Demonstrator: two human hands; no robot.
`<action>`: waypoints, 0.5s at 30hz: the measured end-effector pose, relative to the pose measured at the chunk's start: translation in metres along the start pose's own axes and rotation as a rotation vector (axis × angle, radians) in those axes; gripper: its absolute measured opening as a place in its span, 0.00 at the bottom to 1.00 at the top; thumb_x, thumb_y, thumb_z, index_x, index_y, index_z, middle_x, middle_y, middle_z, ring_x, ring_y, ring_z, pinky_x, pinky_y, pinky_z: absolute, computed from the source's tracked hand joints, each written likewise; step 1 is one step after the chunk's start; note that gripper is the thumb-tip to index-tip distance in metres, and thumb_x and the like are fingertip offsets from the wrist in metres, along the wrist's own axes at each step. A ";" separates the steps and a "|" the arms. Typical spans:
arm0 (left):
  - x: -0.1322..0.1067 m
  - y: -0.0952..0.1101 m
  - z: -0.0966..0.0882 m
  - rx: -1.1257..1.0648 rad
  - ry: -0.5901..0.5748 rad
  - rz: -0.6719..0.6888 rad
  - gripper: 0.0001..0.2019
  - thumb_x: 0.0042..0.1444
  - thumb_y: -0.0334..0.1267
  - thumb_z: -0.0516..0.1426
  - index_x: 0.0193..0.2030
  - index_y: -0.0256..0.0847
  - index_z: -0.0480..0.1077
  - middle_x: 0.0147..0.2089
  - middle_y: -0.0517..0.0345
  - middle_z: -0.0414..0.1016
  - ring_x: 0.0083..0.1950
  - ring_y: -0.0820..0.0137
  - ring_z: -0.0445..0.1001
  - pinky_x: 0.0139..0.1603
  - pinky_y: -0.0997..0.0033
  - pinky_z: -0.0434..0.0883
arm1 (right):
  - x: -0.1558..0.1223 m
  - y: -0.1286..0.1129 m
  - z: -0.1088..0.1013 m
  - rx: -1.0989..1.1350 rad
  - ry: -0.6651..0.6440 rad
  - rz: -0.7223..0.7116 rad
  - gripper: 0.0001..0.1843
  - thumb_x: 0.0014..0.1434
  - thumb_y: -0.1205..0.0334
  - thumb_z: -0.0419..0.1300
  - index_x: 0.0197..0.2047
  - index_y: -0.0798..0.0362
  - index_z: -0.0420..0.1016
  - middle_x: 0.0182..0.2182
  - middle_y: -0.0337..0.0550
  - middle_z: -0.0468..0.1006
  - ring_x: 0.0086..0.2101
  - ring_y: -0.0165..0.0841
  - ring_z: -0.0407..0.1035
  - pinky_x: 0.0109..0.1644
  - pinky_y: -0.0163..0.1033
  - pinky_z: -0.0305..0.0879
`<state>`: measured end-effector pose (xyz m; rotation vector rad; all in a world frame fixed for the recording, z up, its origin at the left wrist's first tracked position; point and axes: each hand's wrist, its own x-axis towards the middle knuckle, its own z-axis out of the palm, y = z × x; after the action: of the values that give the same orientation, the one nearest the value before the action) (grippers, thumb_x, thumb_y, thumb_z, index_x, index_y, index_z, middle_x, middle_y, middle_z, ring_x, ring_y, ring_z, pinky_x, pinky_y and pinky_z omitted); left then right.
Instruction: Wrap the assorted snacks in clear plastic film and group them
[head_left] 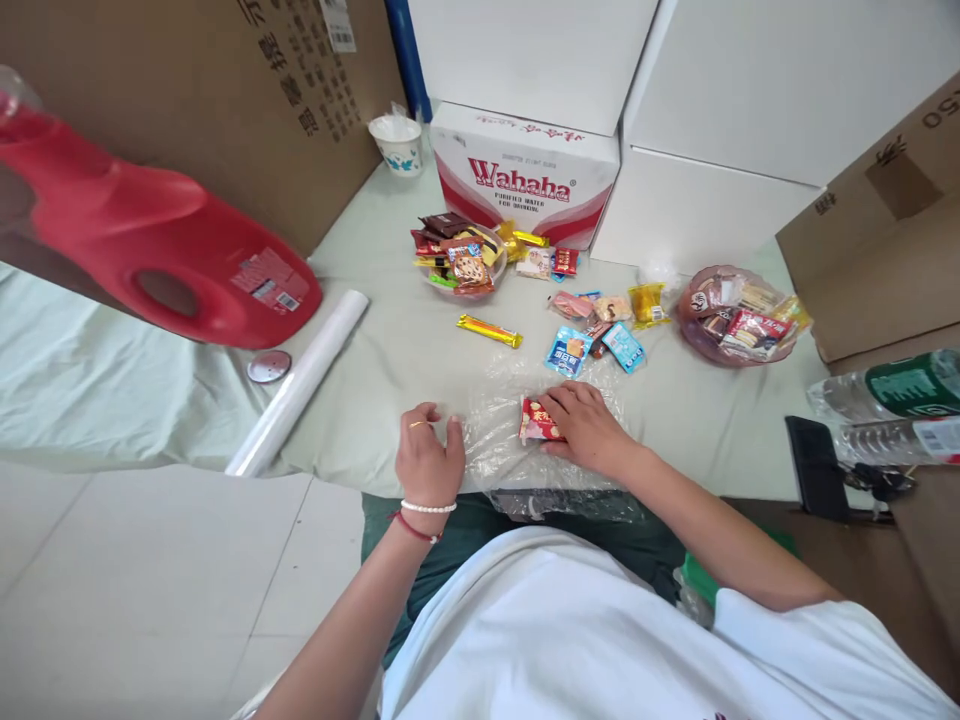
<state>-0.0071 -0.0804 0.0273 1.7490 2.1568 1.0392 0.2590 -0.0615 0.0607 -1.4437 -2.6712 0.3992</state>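
Observation:
My right hand (589, 425) is closed over the right part of a small red snack packet (535, 420), whose left end shows beside the fingers. The packet lies on a crinkled sheet of clear plastic film (495, 455), spread at the table's front edge. At the left side of the film rests my left hand (431, 460), fingers loosely curled, thumb apart, nothing visible in it. Just beyond the film are blue snack packets (568, 350) and a small yellow packet (649, 305). A long yellow snack stick (489, 331) lies farther left.
A bowl of snacks (495, 270) stands at the back, and a pink bowl (686, 325) at the right. Left are a white film roll (300, 385), a round lid (268, 366) and a large red bottle (225, 250). Behind stands a Wahaha carton (525, 150); bottles (911, 385) lie at right.

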 end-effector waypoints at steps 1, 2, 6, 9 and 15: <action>0.001 0.006 -0.002 0.022 0.041 0.093 0.16 0.68 0.45 0.53 0.54 0.38 0.71 0.46 0.44 0.80 0.46 0.58 0.79 0.49 0.56 0.73 | -0.002 0.001 0.000 -0.005 0.002 -0.010 0.39 0.63 0.51 0.70 0.71 0.56 0.66 0.65 0.60 0.70 0.64 0.56 0.58 0.69 0.62 0.55; 0.003 0.012 -0.003 0.039 0.034 0.204 0.16 0.69 0.44 0.52 0.54 0.37 0.73 0.49 0.41 0.80 0.52 0.56 0.78 0.55 0.53 0.72 | -0.002 0.002 0.001 -0.011 0.005 -0.016 0.38 0.63 0.54 0.70 0.72 0.56 0.65 0.65 0.61 0.70 0.64 0.55 0.59 0.69 0.62 0.56; 0.013 0.032 0.009 0.127 -0.354 0.574 0.23 0.72 0.44 0.48 0.68 0.42 0.70 0.68 0.41 0.75 0.73 0.53 0.67 0.76 0.42 0.55 | -0.004 0.000 0.007 -0.031 0.028 -0.015 0.36 0.64 0.60 0.66 0.72 0.59 0.64 0.64 0.63 0.70 0.64 0.55 0.60 0.70 0.63 0.58; 0.013 0.025 0.024 0.225 -0.505 0.591 0.28 0.73 0.47 0.45 0.76 0.42 0.61 0.77 0.40 0.63 0.79 0.52 0.59 0.79 0.31 0.41 | -0.013 0.005 0.011 -0.029 0.048 -0.023 0.36 0.65 0.61 0.65 0.73 0.59 0.64 0.63 0.63 0.71 0.64 0.55 0.60 0.70 0.63 0.58; 0.004 0.008 0.034 0.304 -0.467 0.506 0.34 0.73 0.51 0.43 0.79 0.35 0.53 0.79 0.33 0.53 0.80 0.49 0.57 0.76 0.22 0.33 | -0.033 0.035 0.001 0.022 0.078 0.054 0.36 0.67 0.58 0.62 0.75 0.52 0.61 0.60 0.61 0.72 0.59 0.55 0.63 0.64 0.65 0.65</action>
<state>0.0163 -0.0626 0.0084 2.4566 1.6825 0.3148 0.3057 -0.0704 0.0526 -1.4959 -2.5637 0.3672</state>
